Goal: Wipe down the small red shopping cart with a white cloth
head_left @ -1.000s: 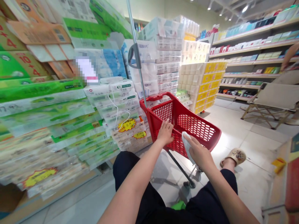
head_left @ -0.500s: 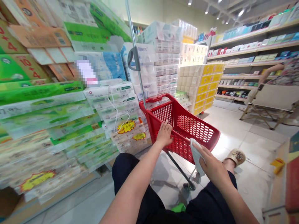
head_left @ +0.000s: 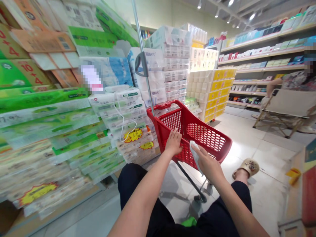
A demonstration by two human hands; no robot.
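Note:
A red plastic shopping cart (head_left: 214, 140) with latticed basket walls stands in front of me, on dark metal legs with wheels. My left hand (head_left: 173, 143) grips the near rim of its basket, fingers curled over the top edge. In my right hand (head_left: 208, 161) is a folded white cloth (head_left: 195, 151), pressed along the outside of the near wall by the rim. Part of the cloth is hidden under the fingers, and whether it is fabric or paper I cannot tell.
Stacked tissue packs (head_left: 81, 112) line the left side, with a lit phone (head_left: 91, 77) and a white cable on them. A metal pole (head_left: 149, 89) rises beside the cart. A person sits in a folding chair (head_left: 291, 103) at right, before stocked shelves (head_left: 266, 49).
My right hand has slid left along the cart's near side with the white cloth, closer to my left hand. The left hand keeps its place on the rim.

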